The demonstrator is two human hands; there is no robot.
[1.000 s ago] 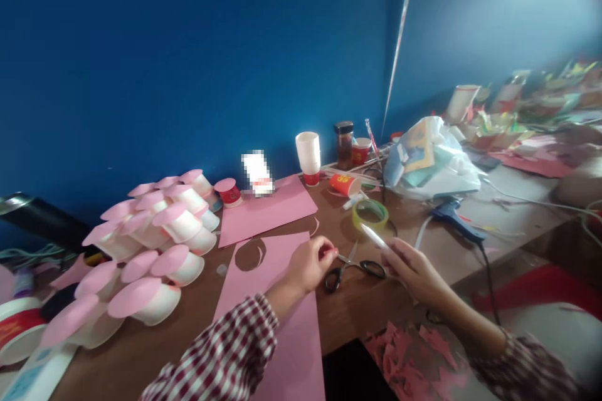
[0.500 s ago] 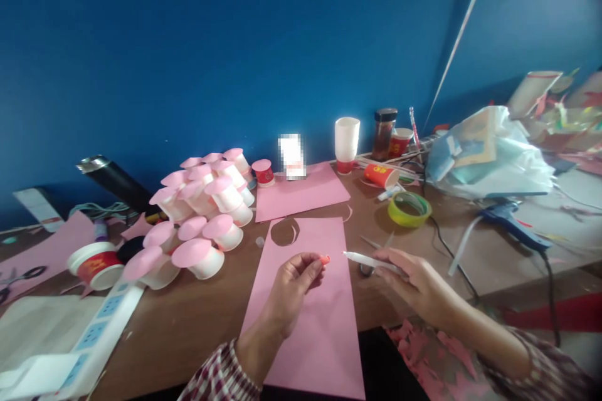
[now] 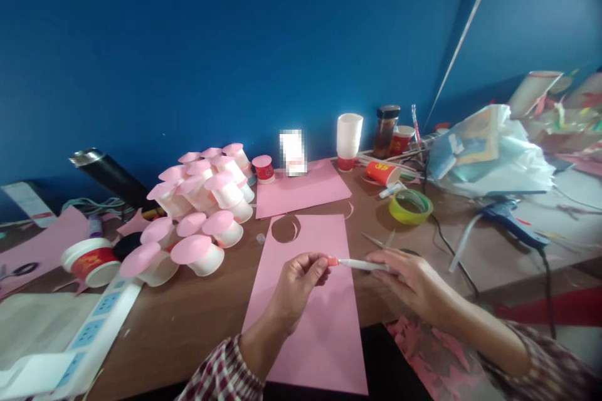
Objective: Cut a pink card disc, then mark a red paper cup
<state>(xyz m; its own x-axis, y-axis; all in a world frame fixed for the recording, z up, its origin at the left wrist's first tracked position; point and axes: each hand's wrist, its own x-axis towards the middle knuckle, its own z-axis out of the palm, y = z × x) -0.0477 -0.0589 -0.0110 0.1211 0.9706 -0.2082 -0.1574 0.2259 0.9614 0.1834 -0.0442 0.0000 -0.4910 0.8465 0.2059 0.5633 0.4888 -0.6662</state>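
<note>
My left hand (image 3: pixel 298 282) pinches a small red-orange cap (image 3: pixel 333 261) between thumb and fingers. My right hand (image 3: pixel 414 279) grips a thin white pen (image 3: pixel 364 265) lying level, tip toward the left. The cap meets the pen's tip. Both hands hover over a long pink paper sheet (image 3: pixel 313 319) with a round hole cut near its far end. Scissors (image 3: pixel 383 244) lie on the wooden table (image 3: pixel 188 319), partly hidden behind my right hand.
A heap of white cups with pink lids (image 3: pixel 197 213) sits left. A second pink sheet (image 3: pixel 301 191), green tape roll (image 3: pixel 410 207), stacked white cups (image 3: pixel 348 141), blue glue gun (image 3: pixel 510 220), plastic bag (image 3: pixel 489 153) and power strip (image 3: pixel 70 344) crowd the table.
The left hand picked up the red cap and brought it to the pen's tip; the right hand lowered the pen level. The view swung left.
</note>
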